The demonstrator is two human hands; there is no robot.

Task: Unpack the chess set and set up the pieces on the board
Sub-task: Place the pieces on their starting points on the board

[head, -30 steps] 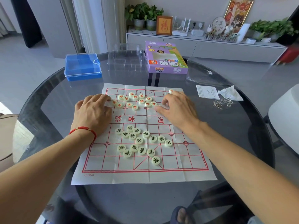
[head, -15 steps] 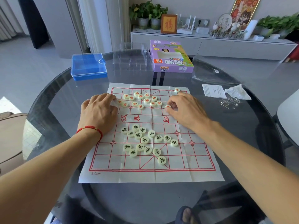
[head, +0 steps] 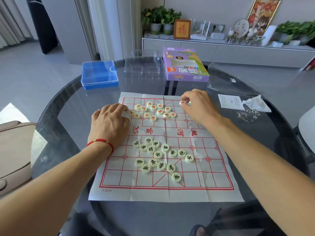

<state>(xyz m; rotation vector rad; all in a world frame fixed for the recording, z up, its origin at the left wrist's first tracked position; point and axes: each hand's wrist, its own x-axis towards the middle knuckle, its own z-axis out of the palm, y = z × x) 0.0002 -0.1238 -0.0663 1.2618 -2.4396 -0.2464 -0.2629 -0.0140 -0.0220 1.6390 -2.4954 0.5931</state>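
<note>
Both forearms are bare, with no sleeves showing as far up as they appear in the head view. The left hand [head: 109,123] wears a thin red cord bracelet [head: 100,142] with a small gold-coloured bead at the wrist. The right hand [head: 199,106] wears no ring, watch or band

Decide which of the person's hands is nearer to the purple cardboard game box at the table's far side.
Right. The right hand lies just in front of the purple cardboard game box, pinching a red-marked piece; the left hand rests farther left, at the board's edge.
</note>
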